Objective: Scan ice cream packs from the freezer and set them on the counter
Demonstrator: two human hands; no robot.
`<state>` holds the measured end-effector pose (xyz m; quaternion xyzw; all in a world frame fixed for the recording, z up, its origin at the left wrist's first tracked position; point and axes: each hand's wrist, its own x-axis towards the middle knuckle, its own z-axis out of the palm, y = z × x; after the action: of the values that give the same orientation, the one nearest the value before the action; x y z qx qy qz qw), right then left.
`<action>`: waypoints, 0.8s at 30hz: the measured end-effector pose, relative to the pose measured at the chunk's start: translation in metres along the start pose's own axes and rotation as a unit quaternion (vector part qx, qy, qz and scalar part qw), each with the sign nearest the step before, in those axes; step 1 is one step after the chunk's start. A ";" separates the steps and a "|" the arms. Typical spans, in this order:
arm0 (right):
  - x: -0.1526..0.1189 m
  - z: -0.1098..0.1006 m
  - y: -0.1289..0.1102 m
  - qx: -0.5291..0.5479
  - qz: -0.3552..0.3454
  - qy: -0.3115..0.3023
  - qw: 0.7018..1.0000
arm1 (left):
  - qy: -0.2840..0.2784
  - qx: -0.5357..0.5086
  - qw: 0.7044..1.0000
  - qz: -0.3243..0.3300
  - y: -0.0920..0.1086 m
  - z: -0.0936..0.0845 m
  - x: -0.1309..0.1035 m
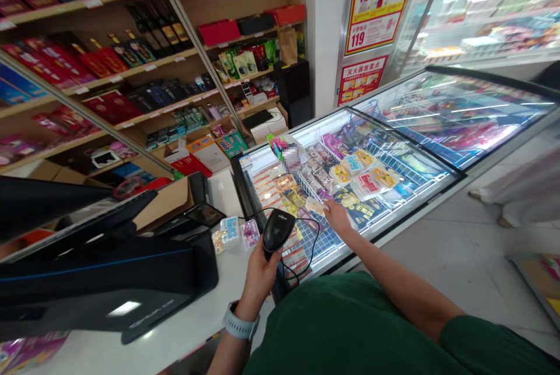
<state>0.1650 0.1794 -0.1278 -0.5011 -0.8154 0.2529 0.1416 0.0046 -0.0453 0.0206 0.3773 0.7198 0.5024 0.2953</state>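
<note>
A black handheld scanner [279,229] with a trailing cable is gripped in my left hand [261,273], over the counter's edge beside the freezer. My right hand [338,218] pinches a small pale flat packet [315,206] above the freezer's glass top. Several clear packs with yellow and red labels [366,184] lie on the glass just beyond my right hand. On the white counter, left of the scanner, sit a blue-labelled pack [230,229] and a purple-labelled pack [249,234].
A black monitor [109,281] fills the counter's left side. The glass-topped freezer [441,188] extends to the right. Shelves [175,60] of boxes and bottles stand behind. The scanner's cable [315,246] loops over the freezer's near end. A person's trouser leg [511,174] shows at the right.
</note>
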 end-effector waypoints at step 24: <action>0.026 -0.036 -0.020 0.134 0.023 0.073 0.988 | -0.042 0.061 0.997 0.034 -0.009 0.000 0.010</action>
<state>0.1552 0.2050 -0.0876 -0.5135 -0.7495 0.3262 0.2609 -0.0035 -0.0388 0.0115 0.4395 0.7227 0.4511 0.2847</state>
